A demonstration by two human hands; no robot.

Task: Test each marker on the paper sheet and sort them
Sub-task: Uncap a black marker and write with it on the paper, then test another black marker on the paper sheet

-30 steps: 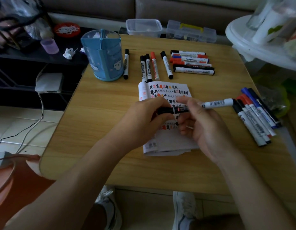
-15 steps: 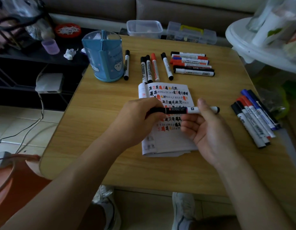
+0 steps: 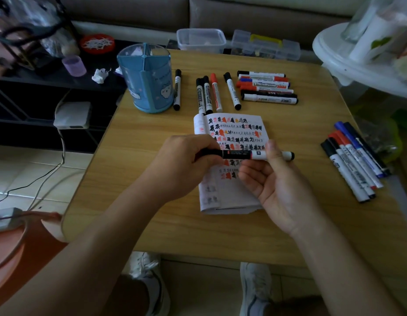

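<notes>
head view showed me both hands over the paper sheet on the wooden surface. the left hand had its grip pinched on the black cap end of a marker, held level; the right hand pinched the white barrel between thumb and fingers.

We see a marker with a black cap and white barrel over a white paper sheet patterned with black, red and orange scribbles, a light blue holder printed with white cartoon animals, and red, blue and black-capped markers on the pale wood-grain table.
</notes>
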